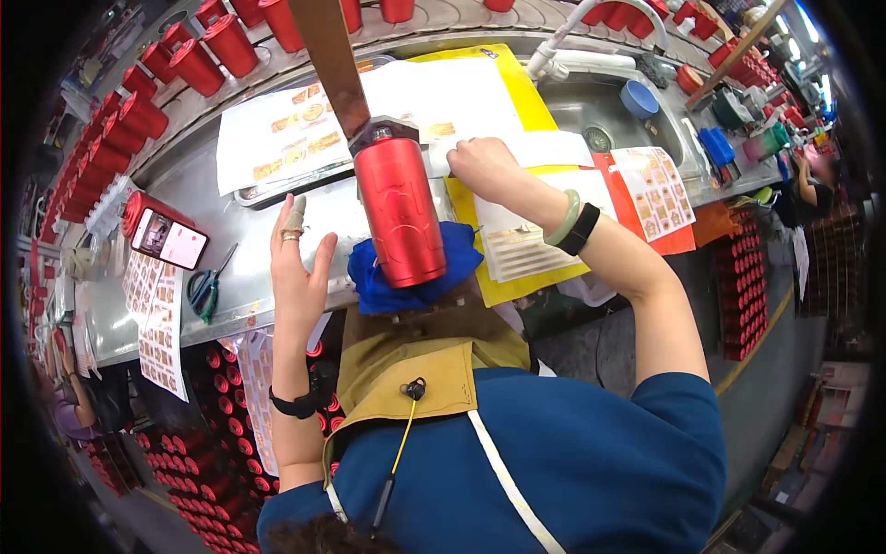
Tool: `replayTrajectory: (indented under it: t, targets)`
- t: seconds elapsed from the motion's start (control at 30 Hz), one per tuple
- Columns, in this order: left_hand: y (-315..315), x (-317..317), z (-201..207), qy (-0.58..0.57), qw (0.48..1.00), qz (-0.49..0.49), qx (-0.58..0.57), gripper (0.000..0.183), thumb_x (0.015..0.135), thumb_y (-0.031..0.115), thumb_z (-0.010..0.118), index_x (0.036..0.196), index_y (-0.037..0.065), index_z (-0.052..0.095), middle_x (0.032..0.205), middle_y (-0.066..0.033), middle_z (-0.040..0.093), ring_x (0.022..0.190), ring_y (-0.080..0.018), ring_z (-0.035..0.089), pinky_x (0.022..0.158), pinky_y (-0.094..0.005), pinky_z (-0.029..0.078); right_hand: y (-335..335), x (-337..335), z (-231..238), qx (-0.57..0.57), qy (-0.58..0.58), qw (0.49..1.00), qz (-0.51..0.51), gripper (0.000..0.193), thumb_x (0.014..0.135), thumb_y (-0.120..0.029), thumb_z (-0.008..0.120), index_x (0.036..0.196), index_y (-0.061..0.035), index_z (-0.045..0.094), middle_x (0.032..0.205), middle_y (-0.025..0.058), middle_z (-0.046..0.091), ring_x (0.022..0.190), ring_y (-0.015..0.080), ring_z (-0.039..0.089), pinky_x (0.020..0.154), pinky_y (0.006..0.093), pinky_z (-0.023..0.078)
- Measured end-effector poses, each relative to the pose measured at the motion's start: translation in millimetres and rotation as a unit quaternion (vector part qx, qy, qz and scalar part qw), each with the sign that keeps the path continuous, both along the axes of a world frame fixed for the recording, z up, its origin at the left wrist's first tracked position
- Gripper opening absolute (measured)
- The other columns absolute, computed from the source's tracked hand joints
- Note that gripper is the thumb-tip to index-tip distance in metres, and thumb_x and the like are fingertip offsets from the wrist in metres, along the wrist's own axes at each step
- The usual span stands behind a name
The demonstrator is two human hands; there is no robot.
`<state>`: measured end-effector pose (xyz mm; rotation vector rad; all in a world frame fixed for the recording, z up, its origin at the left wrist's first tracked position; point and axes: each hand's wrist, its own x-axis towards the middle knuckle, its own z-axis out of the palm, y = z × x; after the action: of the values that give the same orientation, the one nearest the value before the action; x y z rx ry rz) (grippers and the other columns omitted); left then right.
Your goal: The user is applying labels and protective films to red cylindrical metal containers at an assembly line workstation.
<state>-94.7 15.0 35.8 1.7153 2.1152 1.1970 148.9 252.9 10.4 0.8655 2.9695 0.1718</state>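
Sitting over crumpled blue cloth (369, 279): glossy red metal cylindrical bottle (399, 208), upper end at dark bracket (406, 127). Left hand (300, 268) just left of bottle, fingers spread wide, holding nothing, beige finger cot (294, 216) on one. Right hand (484, 171) right of bottle, fingers curled in; can't tell if gripping anything. Green-handled scissors (213, 294) farther left of bottle, white printed sticker sheet (653, 192) farther right.

lit phone (170, 239) | green-handled scissors (215, 276) on metal counter (254, 272) | blue bowl (639, 99) in sink (577, 113) | curved faucet (546, 61)

Red bottle (399, 208), blue cloth (374, 282), yellow folder (532, 103), patterned sheet (653, 192)
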Motion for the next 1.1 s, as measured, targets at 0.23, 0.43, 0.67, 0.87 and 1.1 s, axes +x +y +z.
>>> replayTrajectory:
  t: [0.23,0.43,0.67,0.87,1.1]
  targets:
    - [-6,-5,2,-0.003,1.0,0.016,-0.01,0.058,0.101,0.016,0.066,0.151,-0.005,0.045,0.157,-0.0227,0.046,0.144,-0.0347,0.046,0.118,-0.0425,0.036,41,15,27,-0.093,0.1,0.986,-0.097,0.018,0.084,-0.015,0.064,0.092,-0.0076,0.078,0.081,0.0144,0.074,0.075,0.0339,0.072,0.072,0.042,0.058]
    - [-5,-6,-2,-0.019,1.0,0.014,0.009,0.057,0.101,0.019,0.066,0.147,-0.008,0.047,0.156,-0.0276,0.044,0.142,-0.041,0.046,0.117,-0.0458,0.037,59,46,80,-0.199,0.221,0.947,-0.117,0.019,0.084,-0.017,0.067,0.09,-0.0018,0.076,0.077,0.0149,0.072,0.069,0.0301,0.07,0.072,0.0387,0.056]
    - [-7,-10,-3,-0.026,1.0,0.009,0.008,0.057,0.101,0.018,0.065,0.149,-0.007,0.045,0.157,-0.0263,0.043,0.144,-0.0396,0.045,0.118,-0.0448,0.036,95,170,92,-0.188,0.473,0.811,-0.291,0.023,0.093,-0.017,0.065,0.106,-0.0005,0.073,0.087,0.0067,0.074,0.073,0.0118,0.066,0.065,0.0297,0.054]
    - [-9,-18,-9,-0.015,1.0,0.019,-0.014,0.056,0.102,0.018,0.064,0.15,-0.004,0.046,0.158,-0.0247,0.043,0.145,-0.0374,0.044,0.119,-0.0435,0.033,42,415,180,-0.046,0.685,0.568,-0.454,0.013,0.093,-0.01,0.061,0.097,0.0002,0.068,0.088,0.0103,0.073,0.07,0.0166,0.068,0.058,0.0293,0.055]
    - [-18,-5,-15,-0.016,0.999,0.03,-0.029,0.053,0.103,0.015,0.061,0.15,-0.004,0.047,0.158,-0.0231,0.045,0.148,-0.035,0.042,0.12,-0.0429,0.031,-42,549,164,0.143,0.709,0.493,-0.483,0.015,0.1,-0.008,0.055,0.108,0.0054,0.051,0.098,0.0211,0.07,0.084,0.0277,0.076,0.064,0.0334,0.063]
